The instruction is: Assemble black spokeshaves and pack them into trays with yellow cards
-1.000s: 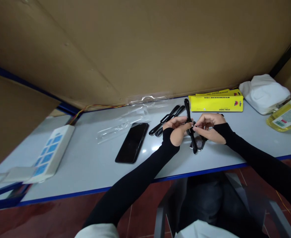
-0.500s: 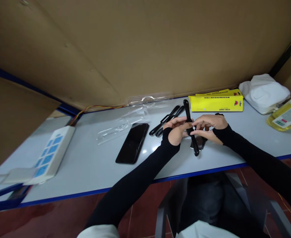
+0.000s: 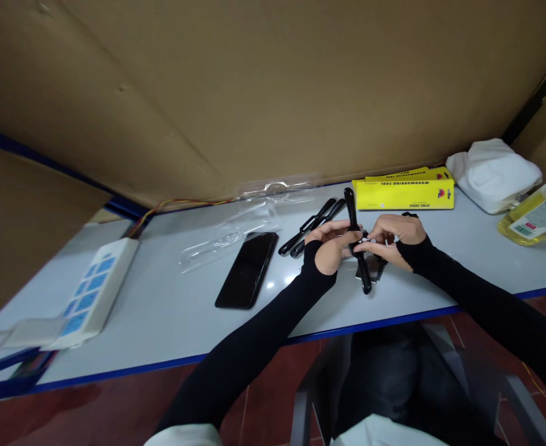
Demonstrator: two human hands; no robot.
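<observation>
A long black two-handled tool (image 3: 351,207) stands nearly upright over the white table (image 3: 170,310). My left hand (image 3: 332,243) grips its middle. My right hand (image 3: 393,238) pinches a small shiny part at the tool's centre, fingers closed on it. Both arms wear black sleeves. Two more black handled tools (image 3: 312,226) lie on the table just left of my left hand. A small dark piece (image 3: 374,267) lies under my right hand.
A black phone (image 3: 248,268) lies left of the hands, beside clear plastic packaging (image 3: 235,232). A yellow box (image 3: 403,193), a white cloth (image 3: 493,170) and a yellow-liquid pouch (image 3: 535,214) sit at the right. A white-blue power strip (image 3: 87,294) is far left. Cardboard walls stand behind.
My right hand's fingers have shifted slightly at the tool's centre. The tool and left hand stay almost where they were.
</observation>
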